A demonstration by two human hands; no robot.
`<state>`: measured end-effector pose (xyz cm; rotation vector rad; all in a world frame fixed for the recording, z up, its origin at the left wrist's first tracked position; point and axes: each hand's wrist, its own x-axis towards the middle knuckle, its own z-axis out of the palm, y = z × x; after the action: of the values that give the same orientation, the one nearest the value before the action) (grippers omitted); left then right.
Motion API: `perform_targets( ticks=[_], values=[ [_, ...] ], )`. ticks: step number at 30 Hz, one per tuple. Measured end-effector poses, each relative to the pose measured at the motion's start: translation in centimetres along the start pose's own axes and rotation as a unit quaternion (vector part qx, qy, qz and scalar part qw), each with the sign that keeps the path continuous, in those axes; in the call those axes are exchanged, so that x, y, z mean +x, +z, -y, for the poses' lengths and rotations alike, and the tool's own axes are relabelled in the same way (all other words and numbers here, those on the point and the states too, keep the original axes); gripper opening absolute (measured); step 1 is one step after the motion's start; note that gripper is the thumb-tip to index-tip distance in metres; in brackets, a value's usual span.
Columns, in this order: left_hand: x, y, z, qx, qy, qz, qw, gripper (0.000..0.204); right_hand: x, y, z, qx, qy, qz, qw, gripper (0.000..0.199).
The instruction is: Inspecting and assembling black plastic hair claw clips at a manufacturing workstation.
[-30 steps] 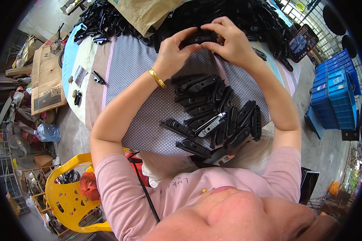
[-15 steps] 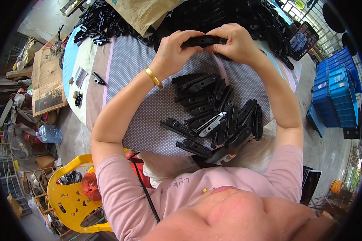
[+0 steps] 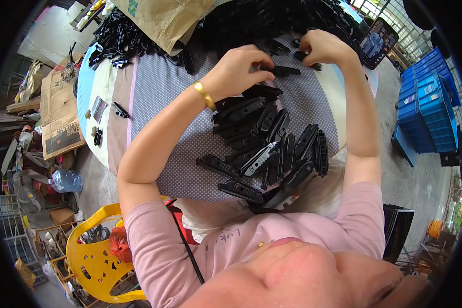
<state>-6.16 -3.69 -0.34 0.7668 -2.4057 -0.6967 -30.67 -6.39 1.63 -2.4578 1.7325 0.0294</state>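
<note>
Between the thumb and fingers of my left hand (image 3: 241, 72) is a long black plastic casing (image 3: 286, 71), its free end pointing right. My right hand (image 3: 326, 49) is up by the far pile, fingertips pinched on a small black part (image 3: 299, 55) too indistinct to name. Below both hands, several similar black casings (image 3: 251, 131) lie in a loose heap on the dotted tablecloth (image 3: 174, 133). One casing in that heap has a silver-grey side (image 3: 260, 160).
A large pile of black parts (image 3: 272, 23) covers the table's far side, with a brown paper bag (image 3: 161, 23) on it. A phone (image 3: 379, 43) stands at the far right. Blue crates (image 3: 426, 110) are right of the table; a yellow chair (image 3: 100, 256) is at lower left.
My hands have moved apart from the casing they both held. The left keeps a casing lower down, while the right has shifted right to the edge of the far pile.
</note>
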Motion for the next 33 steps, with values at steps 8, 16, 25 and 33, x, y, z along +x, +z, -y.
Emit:
perform_targets(
  ticks=[8, 16, 25, 33],
  values=[
    [2.7, 2.3, 0.6, 0.175, 0.091, -0.047, 0.979, 0.028, 1.7, 1.8, 0.1, 0.170, -0.140, -0.189, 0.957, 0.039],
    [-2.0, -2.4, 2.4, -0.311, -0.223, -0.148, 0.912, 0.044, 0.9, 1.2, 6.0, 0.483, -0.161, -0.225, 0.831, 0.042],
    [-2.9, -0.7, 2.0, -0.257, -0.161, -0.230, 0.925, 0.037, 0.2, 3.2, 9.3, 0.391, -0.200, -0.226, 0.870, 0.033],
    [-3.2, 0.1, 0.8, -0.177, -0.079, -0.280, 0.940, 0.031, -0.6, 2.7, 10.4, 0.141, -0.222, -0.401, 0.878, 0.034]
  ],
)
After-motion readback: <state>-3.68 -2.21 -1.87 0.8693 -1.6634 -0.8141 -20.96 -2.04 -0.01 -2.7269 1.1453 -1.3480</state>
